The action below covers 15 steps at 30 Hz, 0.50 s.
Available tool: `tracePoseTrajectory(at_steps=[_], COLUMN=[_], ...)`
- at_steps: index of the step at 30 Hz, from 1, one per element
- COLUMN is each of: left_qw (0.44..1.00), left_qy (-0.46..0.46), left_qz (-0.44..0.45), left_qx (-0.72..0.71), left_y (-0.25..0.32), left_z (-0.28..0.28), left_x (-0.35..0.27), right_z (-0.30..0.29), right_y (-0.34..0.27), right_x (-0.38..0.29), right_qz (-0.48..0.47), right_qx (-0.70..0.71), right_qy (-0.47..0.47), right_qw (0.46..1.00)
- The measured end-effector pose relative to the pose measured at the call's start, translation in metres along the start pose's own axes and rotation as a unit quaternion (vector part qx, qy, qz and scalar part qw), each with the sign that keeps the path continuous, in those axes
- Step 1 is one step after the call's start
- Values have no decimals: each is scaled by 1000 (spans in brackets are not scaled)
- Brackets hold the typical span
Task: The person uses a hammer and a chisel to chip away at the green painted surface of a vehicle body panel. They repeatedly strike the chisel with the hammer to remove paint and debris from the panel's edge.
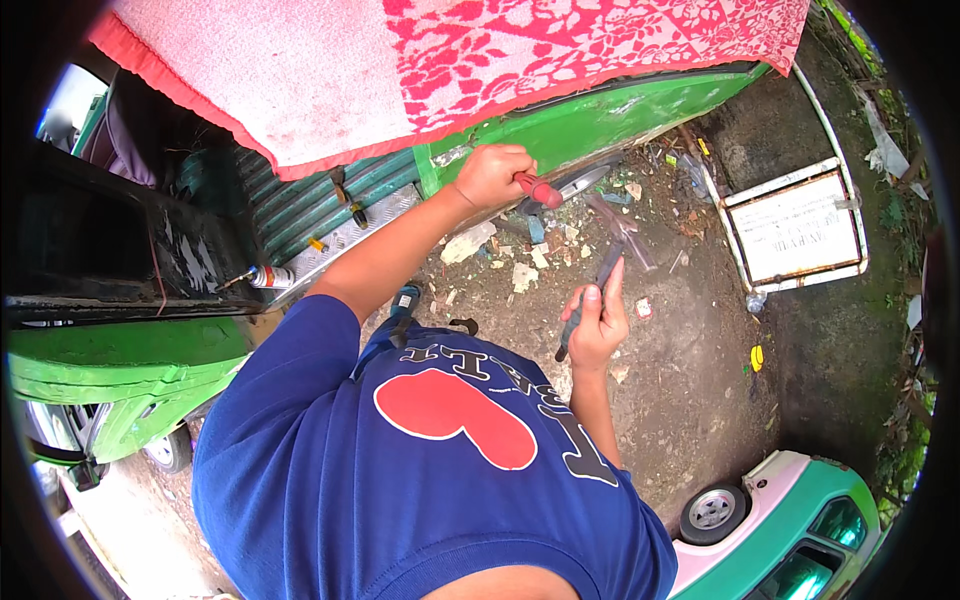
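Note:
My left hand (495, 176) grips the red handle (541, 190) of a hand tool beside the lower green body panel (600, 124) of a vehicle. The rest of that tool is hidden, so its kind cannot be told. Lower and to the right, my right hand (598, 322) is closed around the dark grip of a hammer (609, 262). The hammer's head is blurred and stands apart from the red handle. A pink and white floral blanket (450, 67) hangs over the panel just above my left hand.
A screwdriver (359, 216) and a spray can (271, 277) lie by the ribbed vehicle floor (300, 195) at left. Broken flakes (469, 241) litter the ground. A framed sign (799, 225) stands at right; a parked car (780, 525) is at lower right. Green bodywork (127, 352) flanks me on the left.

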<state>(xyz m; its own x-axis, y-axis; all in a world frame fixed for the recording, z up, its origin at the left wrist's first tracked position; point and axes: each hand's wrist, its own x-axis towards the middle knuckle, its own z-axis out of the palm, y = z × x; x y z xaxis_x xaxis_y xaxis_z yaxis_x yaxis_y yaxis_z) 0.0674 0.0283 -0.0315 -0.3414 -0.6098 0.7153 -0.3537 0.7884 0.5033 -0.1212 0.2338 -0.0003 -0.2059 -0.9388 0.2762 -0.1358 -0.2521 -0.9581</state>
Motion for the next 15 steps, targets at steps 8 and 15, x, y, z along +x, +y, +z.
tracePoseTrajectory(at_steps=[8,15], left_qw=[1000,1000], left_qy=[4,3], left_qz=[-26,1], left_qx=[2,2], left_y=[-3,-1], left_z=[3,1], left_x=[0,1], right_z=[-3,-3], right_y=[-2,1], right_x=[2,4], right_qz=[7,29], right_qx=[16,31], right_qy=[-1,1], right_qw=[1000,999])
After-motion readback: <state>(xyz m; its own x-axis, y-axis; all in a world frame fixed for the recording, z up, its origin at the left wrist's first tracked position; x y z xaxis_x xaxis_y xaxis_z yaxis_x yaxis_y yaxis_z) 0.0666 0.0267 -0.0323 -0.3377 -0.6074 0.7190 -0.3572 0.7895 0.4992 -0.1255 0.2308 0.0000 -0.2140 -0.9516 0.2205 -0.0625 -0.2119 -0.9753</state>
